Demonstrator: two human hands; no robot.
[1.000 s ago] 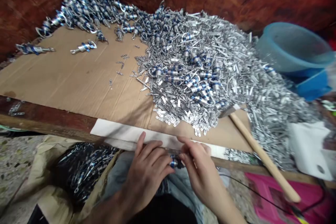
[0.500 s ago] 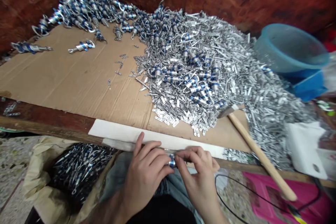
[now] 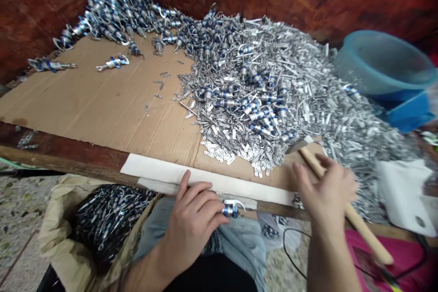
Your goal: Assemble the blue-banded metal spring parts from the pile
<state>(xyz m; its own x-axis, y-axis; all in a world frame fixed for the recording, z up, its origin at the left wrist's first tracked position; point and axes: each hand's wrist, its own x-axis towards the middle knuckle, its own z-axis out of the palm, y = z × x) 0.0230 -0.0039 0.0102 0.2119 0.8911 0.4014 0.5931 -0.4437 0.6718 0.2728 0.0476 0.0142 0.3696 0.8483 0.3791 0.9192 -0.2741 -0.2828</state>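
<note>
A small silver-and-blue metal fitting (image 3: 230, 210) with a curved silver hook is held in my left hand (image 3: 196, 216), at the near edge of the bench in front of a white strip (image 3: 205, 180). My right hand (image 3: 326, 187) is over the wooden handle of a hammer (image 3: 367, 235), thumb apart from the fingers; whether it grips the handle is unclear. The hammer's head rests on cardboard (image 3: 102, 105) beside a big heap of small silver parts (image 3: 301, 82). Several blue-banded fittings (image 3: 262, 109) lie on that heap.
More finished-looking fittings (image 3: 118, 9) are piled at the back left. A paper-lined sack (image 3: 56, 223) of metal parts stands lower left. Blue plastic tubs (image 3: 386, 64) are at the right, near a white plastic piece (image 3: 404, 191). A pink object (image 3: 369, 255) lies lower right.
My right hand has left the fitting and moved right to the hammer handle. My left hand still holds the fitting, whose hook now shows. The view has shifted slightly.
</note>
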